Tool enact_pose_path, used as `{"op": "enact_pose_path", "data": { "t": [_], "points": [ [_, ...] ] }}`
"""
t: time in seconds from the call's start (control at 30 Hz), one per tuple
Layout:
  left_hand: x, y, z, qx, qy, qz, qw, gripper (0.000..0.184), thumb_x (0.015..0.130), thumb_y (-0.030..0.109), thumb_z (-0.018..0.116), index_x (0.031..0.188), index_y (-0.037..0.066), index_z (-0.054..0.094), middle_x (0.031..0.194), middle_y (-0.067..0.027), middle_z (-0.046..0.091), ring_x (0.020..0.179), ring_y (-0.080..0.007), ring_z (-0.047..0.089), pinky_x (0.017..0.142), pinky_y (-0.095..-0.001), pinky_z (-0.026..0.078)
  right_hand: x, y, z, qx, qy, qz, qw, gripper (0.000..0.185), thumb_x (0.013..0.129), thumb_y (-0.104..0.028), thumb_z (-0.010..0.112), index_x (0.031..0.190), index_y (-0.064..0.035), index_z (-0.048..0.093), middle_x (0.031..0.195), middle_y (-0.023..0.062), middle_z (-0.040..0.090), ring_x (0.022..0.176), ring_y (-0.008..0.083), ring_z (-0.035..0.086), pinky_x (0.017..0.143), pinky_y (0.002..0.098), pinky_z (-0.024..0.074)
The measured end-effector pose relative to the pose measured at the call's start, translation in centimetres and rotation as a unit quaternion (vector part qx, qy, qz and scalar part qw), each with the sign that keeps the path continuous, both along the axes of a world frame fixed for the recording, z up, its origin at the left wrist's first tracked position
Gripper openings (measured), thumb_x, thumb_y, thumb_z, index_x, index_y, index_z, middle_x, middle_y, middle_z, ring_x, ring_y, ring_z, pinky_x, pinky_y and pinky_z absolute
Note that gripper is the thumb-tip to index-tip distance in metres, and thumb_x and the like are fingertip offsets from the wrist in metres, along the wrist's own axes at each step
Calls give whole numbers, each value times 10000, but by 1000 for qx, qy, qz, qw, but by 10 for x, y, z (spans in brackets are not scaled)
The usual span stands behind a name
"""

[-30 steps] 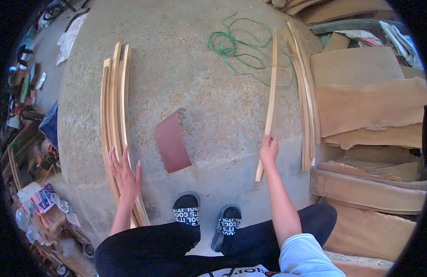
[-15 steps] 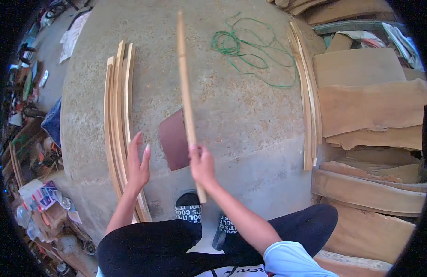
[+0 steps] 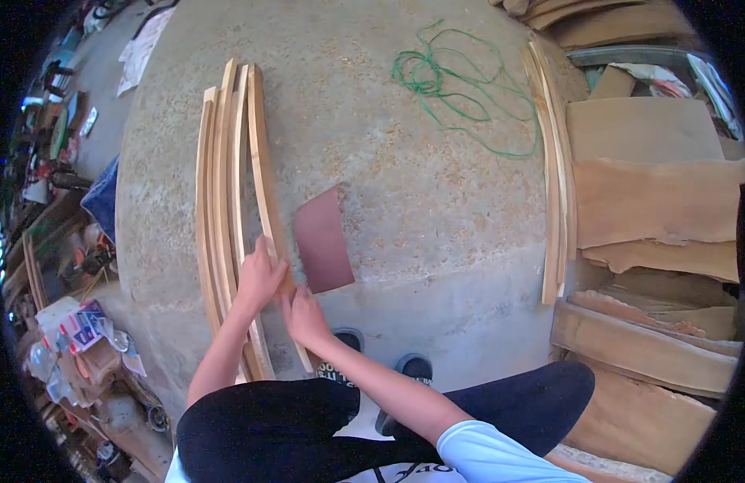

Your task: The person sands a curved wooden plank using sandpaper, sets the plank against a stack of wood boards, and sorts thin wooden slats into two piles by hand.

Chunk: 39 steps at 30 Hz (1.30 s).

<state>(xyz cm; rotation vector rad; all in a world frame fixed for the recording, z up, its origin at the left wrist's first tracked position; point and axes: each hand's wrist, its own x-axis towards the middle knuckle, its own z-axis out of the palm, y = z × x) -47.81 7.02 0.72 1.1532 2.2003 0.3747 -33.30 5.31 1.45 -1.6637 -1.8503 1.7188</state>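
Both of my hands are closed around one long wooden strip (image 3: 264, 177) at the left. My left hand (image 3: 261, 275) grips it a little farther up, and my right hand (image 3: 306, 317) holds it just below, near its close end. Right beside it on the left lies a group of similar wooden strips (image 3: 221, 177), roughly parallel. A brown-red sheet (image 3: 324, 241), which looks like sandpaper, lies on the concrete floor just right of the held strip.
A tangled green cord (image 3: 425, 72) lies on the floor farther away. More wooden strips (image 3: 553, 185) lie at the right, beside stacked rough boards (image 3: 654, 201). Clutter (image 3: 74, 330) lines the left side. My slippered feet (image 3: 414, 367) are close in front.
The strip in my right hand has swung left from above the sheet to beside the other strips. My left hand, open before, has taken hold of it too.
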Motion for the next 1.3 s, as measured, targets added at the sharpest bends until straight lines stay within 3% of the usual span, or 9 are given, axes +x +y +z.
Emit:
{"op": "enact_pose_path", "data": {
  "t": [0.1, 0.4, 0.5, 0.67, 0.77, 0.83, 0.97, 1.07, 1.3],
  "points": [
    [5, -13, -10, -46, 34, -30, 998, 853, 900, 217, 663, 1547, -70, 189, 755, -314, 656, 708, -502, 652, 671, -558, 541, 4, 8, 3, -80, -86, 122, 986, 454, 1019, -368, 527, 1104, 79, 521, 927, 321, 683, 909, 504, 669, 786, 587, 540],
    [-7, -36, -2, -79, 102, -102, 986, 826, 985, 173, 534, 1626, 94, 19, 664, -248, 636, 596, -442, 628, 554, -545, 492, 54, 26, 10, 63, -15, 303, 951, 332, 979, -314, 571, 1098, -13, 643, 933, 226, 712, 890, 442, 688, 792, 529, 564],
    [-21, -50, -15, -52, 128, -108, 985, 823, 973, 167, 553, 1635, 180, 63, 622, -209, 623, 557, -406, 626, 500, -504, 469, 124, 51, -1, 126, 35, 241, 962, 355, 996, -336, 539, 1150, -37, 655, 1036, 235, 701, 947, 442, 677, 847, 510, 554],
    [-23, -49, -2, -122, 202, -121, 964, 819, 969, 179, 560, 1637, 198, 88, 658, -188, 634, 573, -374, 634, 520, -494, 474, 266, 159, 11, 149, -179, -27, 972, 239, 931, -218, 628, 1118, -86, 697, 1077, 170, 718, 982, 362, 694, 847, 455, 553],
    [-21, -50, -3, -113, 216, -127, 961, 810, 960, 173, 561, 1635, 157, 114, 679, -189, 644, 588, -370, 638, 544, -478, 486, 400, 209, -23, 397, -288, -92, 867, 371, 895, -199, 678, 1235, -62, 623, 1189, 207, 637, 1167, 395, 573, 1025, 489, 447],
    [-23, -56, -12, -69, 215, -131, 965, 805, 957, 188, 580, 1630, 142, 140, 709, -183, 648, 622, -367, 643, 572, -470, 499, 445, 230, -2, 425, -505, -96, 745, 505, 883, -250, 689, 1318, -26, 565, 1220, 263, 603, 1172, 422, 563, 1030, 506, 443],
    [-13, -49, 8, -72, 175, -81, 979, 764, 960, 235, 609, 1599, 100, 213, 831, -183, 652, 757, -364, 657, 660, -466, 521, 521, 253, -16, 378, -524, -154, 747, 598, 896, -318, 666, 1363, 22, 515, 1254, 295, 581, 1179, 451, 554, 1037, 518, 438],
    [-9, -49, 13, -29, 197, -79, 977, 731, 967, 241, 602, 1587, 103, 241, 883, -203, 646, 795, -393, 651, 673, -478, 520, 529, 257, -22, 321, -465, -135, 814, 641, 906, -387, 644, 1345, 59, 508, 1291, 322, 557, 1194, 470, 545, 1039, 527, 437],
    [-3, -49, 23, 16, 201, -60, 978, 641, 987, 270, 576, 1549, 103, 319, 1138, -234, 597, 938, -417, 642, 799, -498, 518, 518, 271, -14, 257, -597, -91, 754, 690, 890, -510, 653, 1237, 82, 587, 1245, 337, 572, 1175, 477, 556, 1020, 539, 444]
  ]
}}
